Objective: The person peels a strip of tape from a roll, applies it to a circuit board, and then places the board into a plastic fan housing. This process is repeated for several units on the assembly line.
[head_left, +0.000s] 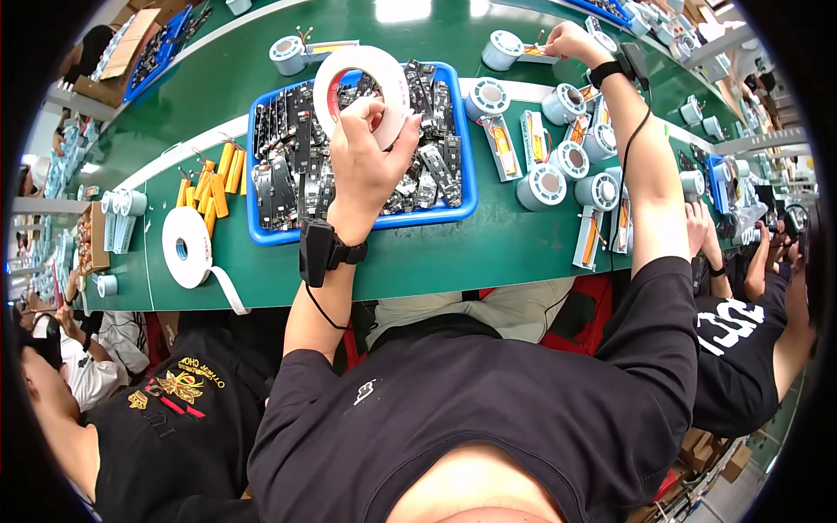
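My left hand point(370, 161) is closed on a wide roll of white tape point(392, 83), tilted up above a blue tray point(366, 223). In the tray lie many small black circuit modules point(305, 157). Farther off to the right, my right hand point(574, 44) bends down with its fingers pinched at the end of a light-blue housing point(534, 56). That housing has a long handle part and a round cup point(503, 50), with thin wires beside the fingertips. Exactly what the fingertips grip is too small to make out.
Orange battery cells point(209, 187) with wires and another white tape roll point(187, 247), its end loose, lie left of the tray. Several light-blue housings point(542, 186) stand to its right on the green table point(418, 261). Co-workers point(174, 418) sit close on both sides.
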`<state>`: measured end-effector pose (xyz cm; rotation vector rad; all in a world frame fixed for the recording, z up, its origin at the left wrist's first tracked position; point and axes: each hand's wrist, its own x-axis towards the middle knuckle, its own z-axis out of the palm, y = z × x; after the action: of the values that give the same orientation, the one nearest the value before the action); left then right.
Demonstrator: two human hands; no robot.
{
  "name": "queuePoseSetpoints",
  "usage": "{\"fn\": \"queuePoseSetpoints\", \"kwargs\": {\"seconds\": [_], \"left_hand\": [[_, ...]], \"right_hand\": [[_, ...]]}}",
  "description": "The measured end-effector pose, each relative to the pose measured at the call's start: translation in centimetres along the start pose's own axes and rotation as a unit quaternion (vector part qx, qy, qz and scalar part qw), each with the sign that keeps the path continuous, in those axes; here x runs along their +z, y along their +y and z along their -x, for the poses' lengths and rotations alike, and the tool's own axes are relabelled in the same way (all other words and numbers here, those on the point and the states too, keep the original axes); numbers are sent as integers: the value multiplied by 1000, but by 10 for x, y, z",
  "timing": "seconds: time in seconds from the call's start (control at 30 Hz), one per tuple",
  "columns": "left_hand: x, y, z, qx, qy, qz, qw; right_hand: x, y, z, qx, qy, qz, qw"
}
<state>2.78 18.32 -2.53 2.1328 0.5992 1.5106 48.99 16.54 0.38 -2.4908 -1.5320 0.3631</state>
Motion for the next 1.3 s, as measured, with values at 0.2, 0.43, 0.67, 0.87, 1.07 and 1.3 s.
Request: {"fn": "queuePoseSetpoints", "kwargs": {"seconds": [0.2, 0.43, 0.67, 0.87, 1.07, 1.3], "left_hand": [[3, 1, -3, -12, -13, 11, 1000], [-3, -2, -1, -45, -29, 25, 998], [2, 7, -3, -14, -47, 13, 999], [-9, 4, -1, -11, -59, 31, 998], [2, 3, 0, -86, -50, 229, 968], [6, -1, 3, -73, -3, 271, 960]], "right_hand": [[-8, 31, -30, 65, -23, 197, 978], [-7, 10, 7, 68, 43, 369, 926], [-30, 21, 30, 45, 162, 149, 974], [-24, -173, 143, -320, 52, -206, 923], [13, -244, 203, -446, 143, -170, 867], [33, -251, 204, -450, 219, -144, 854]]}}
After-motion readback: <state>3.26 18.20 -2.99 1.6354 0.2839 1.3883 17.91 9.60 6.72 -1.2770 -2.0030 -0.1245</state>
